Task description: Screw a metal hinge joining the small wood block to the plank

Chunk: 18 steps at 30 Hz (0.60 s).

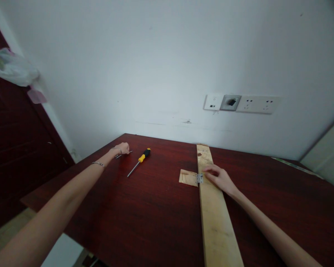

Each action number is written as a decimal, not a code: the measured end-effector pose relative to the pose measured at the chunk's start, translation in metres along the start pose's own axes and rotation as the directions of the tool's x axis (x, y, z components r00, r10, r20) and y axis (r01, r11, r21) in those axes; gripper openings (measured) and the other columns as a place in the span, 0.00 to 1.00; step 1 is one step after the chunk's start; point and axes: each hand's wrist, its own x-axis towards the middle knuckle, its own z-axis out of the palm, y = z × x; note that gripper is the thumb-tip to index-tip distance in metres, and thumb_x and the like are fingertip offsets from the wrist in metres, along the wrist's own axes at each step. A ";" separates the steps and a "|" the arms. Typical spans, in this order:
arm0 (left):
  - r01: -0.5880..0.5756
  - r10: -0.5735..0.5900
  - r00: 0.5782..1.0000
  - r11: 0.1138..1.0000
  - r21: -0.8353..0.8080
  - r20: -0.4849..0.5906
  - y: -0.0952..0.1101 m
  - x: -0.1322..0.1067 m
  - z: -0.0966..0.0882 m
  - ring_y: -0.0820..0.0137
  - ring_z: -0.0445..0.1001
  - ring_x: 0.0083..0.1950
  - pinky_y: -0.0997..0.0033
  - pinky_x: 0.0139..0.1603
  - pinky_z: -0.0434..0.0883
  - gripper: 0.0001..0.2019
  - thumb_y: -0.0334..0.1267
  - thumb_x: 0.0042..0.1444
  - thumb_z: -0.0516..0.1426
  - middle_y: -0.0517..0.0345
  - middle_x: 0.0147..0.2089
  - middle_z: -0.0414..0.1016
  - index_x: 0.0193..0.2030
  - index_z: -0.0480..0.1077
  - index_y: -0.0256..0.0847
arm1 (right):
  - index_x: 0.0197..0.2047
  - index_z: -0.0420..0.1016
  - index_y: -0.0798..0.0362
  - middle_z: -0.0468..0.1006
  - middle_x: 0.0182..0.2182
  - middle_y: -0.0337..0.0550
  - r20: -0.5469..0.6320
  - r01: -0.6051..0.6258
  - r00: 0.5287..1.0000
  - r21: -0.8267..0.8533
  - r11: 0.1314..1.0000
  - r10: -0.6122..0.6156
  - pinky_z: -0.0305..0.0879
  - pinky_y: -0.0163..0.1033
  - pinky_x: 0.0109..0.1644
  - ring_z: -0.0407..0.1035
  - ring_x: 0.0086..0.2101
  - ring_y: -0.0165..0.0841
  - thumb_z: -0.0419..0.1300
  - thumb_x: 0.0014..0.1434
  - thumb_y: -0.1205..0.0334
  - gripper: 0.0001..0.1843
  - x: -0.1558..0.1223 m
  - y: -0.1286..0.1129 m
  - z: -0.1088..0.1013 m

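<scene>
My left hand [121,149] reaches to the far left of the dark red table [155,215], fingers curled over small metal pieces [124,154] that I cannot make out clearly. Just right of it lies a screwdriver [139,161] with a yellow and black handle. My right hand [219,177] rests flat, fingers spread, on a long pale wooden plank [215,215] beside a small metal hinge [199,178]. The hinge joins the plank to a small wooden piece [187,177] on its left.
A white wall stands behind the table with a strip of sockets [241,103]. A dark door [13,148] with a plastic bag [13,68] hanging on it is at the left. The table's left edge drops to the floor.
</scene>
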 end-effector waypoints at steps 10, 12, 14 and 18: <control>-0.019 0.020 0.999 1.000 0.018 -0.036 0.003 0.003 0.003 0.60 0.77 0.40 0.70 0.40 0.70 0.04 0.34 0.39 0.62 0.47 0.37 0.78 0.24 0.74 0.38 | 0.35 0.77 0.53 0.78 0.40 0.47 0.030 0.013 0.999 -0.006 1.000 -0.012 0.64 0.44 0.50 0.71 0.42 0.40 0.56 0.51 0.60 0.11 0.000 -0.002 0.000; -0.024 0.023 0.998 1.000 -0.016 -0.062 0.002 0.003 0.005 0.59 0.77 0.39 0.69 0.40 0.70 0.03 0.33 0.38 0.63 0.46 0.35 0.78 0.21 0.72 0.38 | 0.35 0.78 0.53 0.79 0.40 0.48 0.022 0.011 1.000 -0.005 1.000 -0.011 0.64 0.44 0.50 0.72 0.42 0.40 0.56 0.52 0.60 0.11 0.000 -0.002 0.000; -0.034 0.027 0.995 0.997 -0.068 -0.096 0.002 0.004 0.005 0.60 0.77 0.37 0.68 0.39 0.70 0.04 0.32 0.37 0.63 0.48 0.30 0.77 0.18 0.71 0.38 | 0.35 0.78 0.53 0.79 0.39 0.48 0.014 0.009 1.000 -0.009 1.000 -0.009 0.65 0.44 0.49 0.72 0.42 0.40 0.57 0.52 0.58 0.11 0.000 -0.003 0.000; -0.109 0.059 0.974 0.968 -0.227 -0.218 0.018 0.006 0.003 0.63 0.76 0.34 0.70 0.38 0.69 0.04 0.32 0.38 0.61 0.52 0.25 0.75 0.17 0.71 0.39 | 0.35 0.78 0.54 0.79 0.38 0.48 0.007 0.013 1.000 -0.007 1.000 -0.013 0.66 0.44 0.46 0.72 0.40 0.40 0.56 0.55 0.55 0.13 0.001 -0.005 -0.001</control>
